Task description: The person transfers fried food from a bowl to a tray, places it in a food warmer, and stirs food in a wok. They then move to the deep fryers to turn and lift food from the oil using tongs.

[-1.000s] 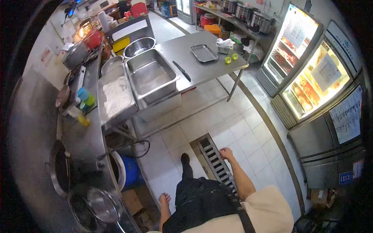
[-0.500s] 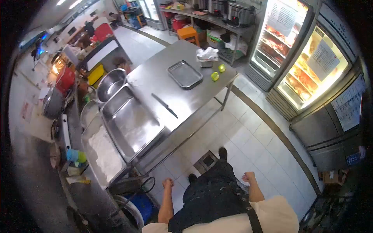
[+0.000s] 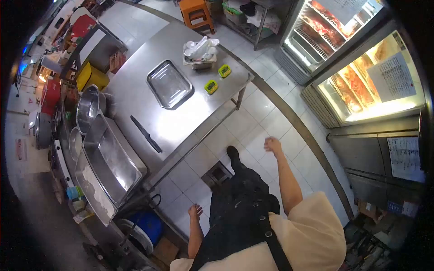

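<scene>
steel greys, white tiles, a few bright spots

the table [image 3: 181, 122] is shiny grey steel, with a grey tray [image 3: 169, 84], a black knife [image 3: 145, 133] and two yellow-green timers [image 3: 211, 86]. the floor [image 3: 262, 108] is white tile with dark lines. the apron [image 3: 239, 212] is black, the shirt [image 3: 312, 239] cream, the stool [image 3: 195, 12] orange, the bucket [image 3: 147, 224] blue, and the bare hands are the left hand [image 3: 195, 211] and right hand [image 3: 272, 144].

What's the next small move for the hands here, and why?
Probably bring the right hand forward and left toward the steel table. Both hands are empty: the right one swings over the floor tiles, and the left hand hangs by the apron. The person stands just off the table's near edge, where the knife and the shallow tray lie untouched.
</scene>
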{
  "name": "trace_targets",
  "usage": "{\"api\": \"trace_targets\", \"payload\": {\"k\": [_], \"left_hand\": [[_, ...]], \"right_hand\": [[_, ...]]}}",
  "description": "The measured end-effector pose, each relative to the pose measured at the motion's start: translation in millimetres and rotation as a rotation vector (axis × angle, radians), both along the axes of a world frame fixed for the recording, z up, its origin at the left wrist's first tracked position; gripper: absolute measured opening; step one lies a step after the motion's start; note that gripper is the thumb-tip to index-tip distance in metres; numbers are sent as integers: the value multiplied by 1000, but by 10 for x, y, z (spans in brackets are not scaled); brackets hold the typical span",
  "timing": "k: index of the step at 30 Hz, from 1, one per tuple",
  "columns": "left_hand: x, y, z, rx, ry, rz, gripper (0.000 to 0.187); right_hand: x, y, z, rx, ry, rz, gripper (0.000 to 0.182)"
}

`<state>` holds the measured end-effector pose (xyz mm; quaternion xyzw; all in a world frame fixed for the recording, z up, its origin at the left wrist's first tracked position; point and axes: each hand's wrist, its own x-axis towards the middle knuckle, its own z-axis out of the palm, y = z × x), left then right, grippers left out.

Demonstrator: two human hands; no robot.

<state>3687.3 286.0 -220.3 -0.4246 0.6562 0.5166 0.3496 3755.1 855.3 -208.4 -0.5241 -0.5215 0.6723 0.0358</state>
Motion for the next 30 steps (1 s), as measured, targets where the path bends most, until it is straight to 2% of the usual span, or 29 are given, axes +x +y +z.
{"api": "trace_targets", "payload": {"k": [3, 5, 9, 11, 12, 16, 17, 18, 20, 23, 25, 30], "left_hand": [[163, 299, 73, -60, 19, 53, 39], [204, 485, 107, -14, 111, 118, 38], [362, 999, 361, -9, 316, 189, 35], [576, 1276, 451, 17, 379, 277, 31], [726, 1360, 443, 28, 410, 316, 29], [1716, 1934, 241, -37, 421, 527, 26], [2108, 2020, -18, -12, 434, 544, 24], [2483, 2186, -91, -61, 306, 532, 21], [3696, 2223, -762, 209, 294, 337, 24], [4822, 2761, -610, 311, 69, 628, 24], [5287, 2975, -488, 320, 5, 749, 25], [5502, 3200, -357, 321, 2, 838, 26]], "right_hand": [[-348, 526, 240, 64, -47, 11, 19], [-422, 694, 321, 75, -95, 46, 19], [-128, 804, -231, 19, -310, 353, 20], [93, 825, -587, -96, -412, 464, 21], [161, 828, -565, -87, -424, 525, 21], [546, 1028, -389, -46, -421, 734, 21], [603, 1123, -353, -37, -400, 773, 21], [692, 1257, -337, -25, -385, 747, 21], [961, 1633, -316, -13, -365, 700, 20], [1253, 2097, -446, -84, -420, 509, 15], [1383, 2251, -507, -35, -514, 520, 14], [1319, 2234, -408, -37, -538, 540, 13]]}}
